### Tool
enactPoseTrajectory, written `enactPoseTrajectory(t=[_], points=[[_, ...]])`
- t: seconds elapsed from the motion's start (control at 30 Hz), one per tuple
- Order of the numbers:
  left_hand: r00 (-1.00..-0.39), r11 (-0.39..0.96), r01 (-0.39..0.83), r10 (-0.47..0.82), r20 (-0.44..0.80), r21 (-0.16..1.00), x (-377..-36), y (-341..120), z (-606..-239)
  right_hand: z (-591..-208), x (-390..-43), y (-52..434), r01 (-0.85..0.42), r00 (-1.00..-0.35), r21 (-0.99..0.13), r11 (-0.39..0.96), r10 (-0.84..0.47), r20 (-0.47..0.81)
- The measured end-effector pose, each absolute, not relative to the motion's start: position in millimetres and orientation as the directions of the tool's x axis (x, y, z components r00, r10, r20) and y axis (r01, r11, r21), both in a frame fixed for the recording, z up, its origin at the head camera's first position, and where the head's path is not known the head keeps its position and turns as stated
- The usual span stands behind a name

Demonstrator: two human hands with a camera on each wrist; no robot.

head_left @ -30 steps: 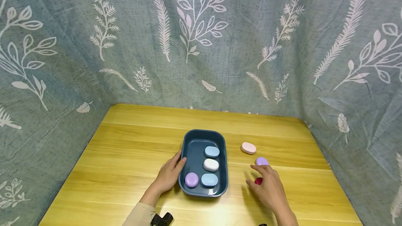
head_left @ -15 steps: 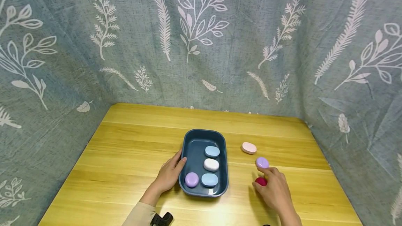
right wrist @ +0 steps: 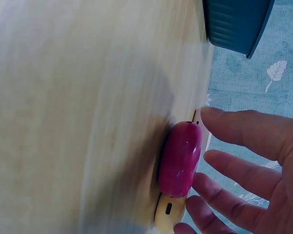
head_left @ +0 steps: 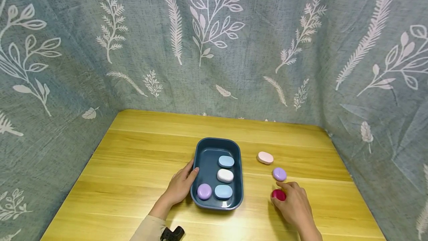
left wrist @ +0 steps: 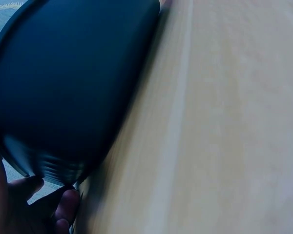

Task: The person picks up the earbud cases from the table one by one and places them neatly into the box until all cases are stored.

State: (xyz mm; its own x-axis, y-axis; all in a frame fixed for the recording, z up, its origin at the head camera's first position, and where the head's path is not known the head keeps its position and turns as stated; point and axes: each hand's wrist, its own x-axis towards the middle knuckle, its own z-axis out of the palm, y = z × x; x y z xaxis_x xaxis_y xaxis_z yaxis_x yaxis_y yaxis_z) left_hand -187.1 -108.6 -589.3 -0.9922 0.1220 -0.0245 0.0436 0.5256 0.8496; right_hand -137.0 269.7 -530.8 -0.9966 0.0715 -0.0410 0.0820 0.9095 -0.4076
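My left hand [head_left: 180, 185] grips the left wall of a dark blue tray [head_left: 217, 209], thumb over the rim and fingers outside. In the tray lie two light blue oval cases, a white case [head_left: 225, 175] and a round purple case [head_left: 204, 191]. My right hand [head_left: 294, 202] is around a glossy crimson rounded case [head_left: 278, 195] on the table, thumb and index finger at opposite sides. In the right wrist view its fingers are spread beside the crimson case, and a yellow case [right wrist: 167, 214] with a dark slot sits right behind it.
Beyond my right hand lie a second purple case [head_left: 279, 174] and a pale pink oval case [head_left: 265, 158]. The wooden table [head_left: 133, 151] is enclosed by grey-blue leaf-patterned cloth [head_left: 214, 66] at the back and both sides.
My right hand has shifted a little right and towards me, uncovering the purple case and showing more of the crimson one. The left hand and the tray have stayed put.
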Motion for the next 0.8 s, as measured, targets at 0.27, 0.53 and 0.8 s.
enactPoseTrajectory(t=[0.27, 0.53, 0.8], points=[[-0.992, 0.533, 0.041, 0.126, -0.032, 0.845, -186.8, -109.1, -587.9, -535.4, -136.7, 269.7, 0.084, -0.996, -0.408, 0.909, 0.072, -0.045], [-0.991, 0.527, 0.052, 0.133, -0.022, 0.848, -186.8, -109.1, -586.2, -539.6, -135.8, 268.9, 0.078, -0.997, -0.409, 0.909, 0.061, -0.054], [-0.991, 0.526, 0.054, 0.132, -0.019, 0.849, -187.0, -109.0, -586.1, -539.9, -136.4, 266.9, 0.085, -0.995, -0.401, 0.912, 0.059, -0.077]])
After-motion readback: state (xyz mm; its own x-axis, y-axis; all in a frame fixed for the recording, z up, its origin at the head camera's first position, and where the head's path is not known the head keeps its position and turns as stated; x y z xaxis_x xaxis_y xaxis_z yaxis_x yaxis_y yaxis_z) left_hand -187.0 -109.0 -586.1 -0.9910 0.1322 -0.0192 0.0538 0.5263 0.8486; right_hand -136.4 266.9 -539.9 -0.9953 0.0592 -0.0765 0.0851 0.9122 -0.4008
